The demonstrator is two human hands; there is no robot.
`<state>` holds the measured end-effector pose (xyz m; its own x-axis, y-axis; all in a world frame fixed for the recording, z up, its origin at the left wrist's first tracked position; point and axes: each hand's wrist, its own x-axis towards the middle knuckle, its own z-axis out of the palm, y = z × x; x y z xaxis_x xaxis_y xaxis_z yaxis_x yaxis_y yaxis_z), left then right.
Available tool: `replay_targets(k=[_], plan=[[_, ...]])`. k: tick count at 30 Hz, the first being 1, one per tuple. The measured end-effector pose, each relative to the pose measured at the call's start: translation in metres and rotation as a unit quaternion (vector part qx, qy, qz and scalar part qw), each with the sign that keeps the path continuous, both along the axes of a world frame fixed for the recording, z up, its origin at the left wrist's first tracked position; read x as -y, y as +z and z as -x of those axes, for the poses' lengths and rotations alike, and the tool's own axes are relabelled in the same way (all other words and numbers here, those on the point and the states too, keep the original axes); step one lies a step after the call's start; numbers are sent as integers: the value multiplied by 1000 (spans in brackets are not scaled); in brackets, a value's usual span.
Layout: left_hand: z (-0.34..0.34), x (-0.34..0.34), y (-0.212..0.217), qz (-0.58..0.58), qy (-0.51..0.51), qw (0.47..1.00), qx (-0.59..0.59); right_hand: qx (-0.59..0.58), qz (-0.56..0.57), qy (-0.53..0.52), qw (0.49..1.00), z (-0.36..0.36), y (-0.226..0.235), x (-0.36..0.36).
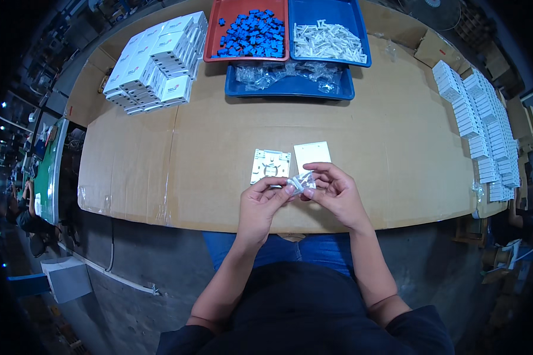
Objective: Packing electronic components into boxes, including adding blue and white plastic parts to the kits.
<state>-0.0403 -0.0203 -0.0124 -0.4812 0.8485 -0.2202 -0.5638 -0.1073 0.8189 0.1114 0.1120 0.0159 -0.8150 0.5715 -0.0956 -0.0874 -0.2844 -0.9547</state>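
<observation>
"As the table [219,130] spreads beneath the grip, how do the hands stand?"

"Left hand [259,204] and right hand [342,201] close together, fingertips of both pinching something small."

"And beyond the grip?"

"A white base [270,167], with a flat white cover [312,155] to its right, both lying flat."

"What's pinched?"

"A clear bag [305,181], right between the fingertips, with white pieces [296,185] inside. I'd expect it light, soft and slippery, the pieces stiffer; pinch the film's edges."

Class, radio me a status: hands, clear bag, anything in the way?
Left hand, right hand: both gripping clear bag. White contents showing. White base and flat plate just beyond; no obstruction seen.
</observation>
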Motion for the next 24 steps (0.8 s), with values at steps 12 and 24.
replay_targets(k=[12,24], plan=[[4,4,-8,-26,-23,995,-96,-20,24,-3,1000,11,-12,11],[0,2,5,-4,8,1000,-2,-16,65,-28,997,13,-12,12]])
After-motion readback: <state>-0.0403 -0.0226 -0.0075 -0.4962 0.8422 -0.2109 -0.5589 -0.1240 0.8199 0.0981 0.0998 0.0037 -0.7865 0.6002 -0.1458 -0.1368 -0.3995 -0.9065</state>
